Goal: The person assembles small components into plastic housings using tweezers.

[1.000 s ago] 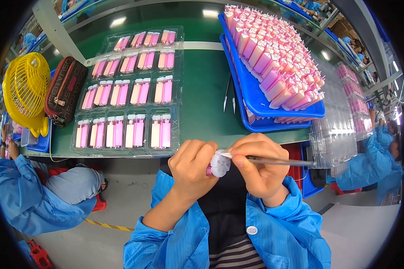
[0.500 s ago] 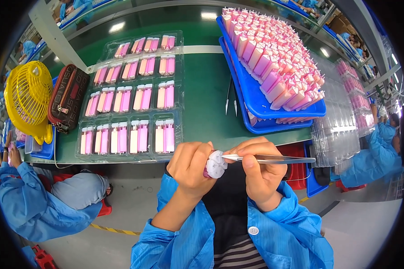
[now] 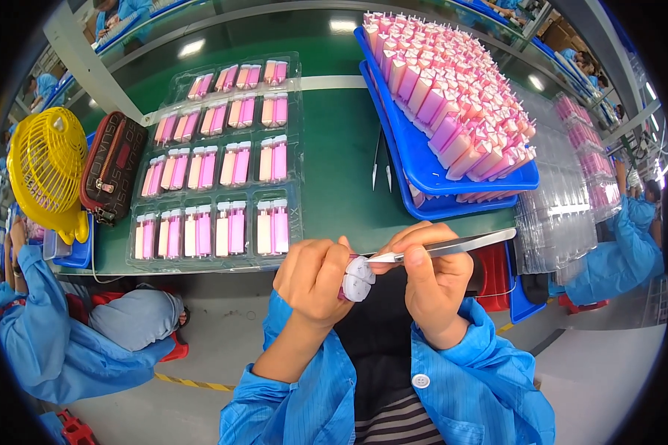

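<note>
Green table bears lettered pouch; fingers pinch tweezers.

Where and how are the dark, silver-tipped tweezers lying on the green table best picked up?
Probably pinch the tweezers by their dark legs, from the left: the pointed tips splay at the near end, and stacked blue plastic trays crowd the right.

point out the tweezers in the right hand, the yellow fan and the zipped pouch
Tweezers (image 3: pixel 464 243), head view: metal handle
Yellow fan (image 3: pixel 47 169), head view: grille
Zipped pouch (image 3: pixel 117 167), head view: patterned side
</note>
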A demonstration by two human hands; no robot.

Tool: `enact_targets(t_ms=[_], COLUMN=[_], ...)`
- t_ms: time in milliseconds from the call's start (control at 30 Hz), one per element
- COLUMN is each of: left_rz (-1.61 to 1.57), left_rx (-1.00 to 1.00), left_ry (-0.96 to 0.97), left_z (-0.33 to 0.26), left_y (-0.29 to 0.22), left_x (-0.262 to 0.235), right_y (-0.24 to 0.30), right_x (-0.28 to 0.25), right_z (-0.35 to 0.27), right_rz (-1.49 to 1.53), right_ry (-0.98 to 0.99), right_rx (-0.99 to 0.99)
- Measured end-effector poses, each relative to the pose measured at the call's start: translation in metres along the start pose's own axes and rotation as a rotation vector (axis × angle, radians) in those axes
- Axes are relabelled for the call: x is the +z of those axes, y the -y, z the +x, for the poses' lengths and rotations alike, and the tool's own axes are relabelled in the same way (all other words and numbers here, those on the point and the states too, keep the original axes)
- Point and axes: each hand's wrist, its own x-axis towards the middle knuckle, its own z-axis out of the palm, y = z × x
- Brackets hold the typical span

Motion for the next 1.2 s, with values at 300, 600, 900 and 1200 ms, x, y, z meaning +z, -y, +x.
enact_targets(t_ms=[300,600,900,1200], left_rz=[-0.007,0.029,0.006,-0.021], left_rx=[0.012,0.048,0.005,-0.003], left_ry=[0.005,-0.024,0.018,0.015], left_z=[-0.0001,0.0027,-0.002,0.0003], left_y=[0.0018,0.0019,0.0045,0.003], left_x=[0.0003,-0.0011,-0.0023,-0.0031], right_y=[-0.0053,-0.0032,-0.0063,-0.0069], right_x=[-0.0024,0.0047,-0.0012,-0.0021], right_z=[-0.0015,0.0003,-0.0021,-0.0045], right_rz=[0.004,-0.119,-0.059,-0.011], right_ry=[0.005,-0.022,0.042,0.035], right_rx=[-0.045,-0.086,-0.074,-0.082])
